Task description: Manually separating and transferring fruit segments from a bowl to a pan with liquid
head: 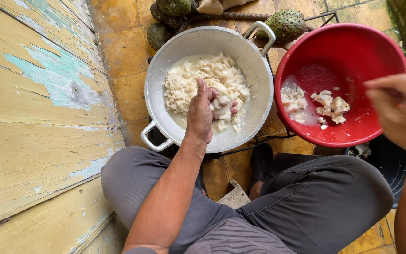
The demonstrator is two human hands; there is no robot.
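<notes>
yellow tiled floor (128,51), peeling wooden wall (38,117) beside my left hand (205,110) — it cups white soursop pulp (222,108) over the metal pan (163,61); right hand (398,110) loosely curled, whether it holds anything i cannot tell — over the red basin (353,47).

The pan (254,70) is dull grey metal, brushed and faintly scuffed, with bare metal loop handles. The bowl (358,47) is glossy red plastic, wet inside. The white pulp (212,77) looks soft, moist and stringy, lying in milky liquid. The fruits (285,23) have rough, spiky green skin. The wooden boards (38,117) carry matt yellow paint, flaking to turquoise. The floor tiles (125,51) are worn, stained ochre. The trousers (316,202) are smooth grey cloth.
</notes>
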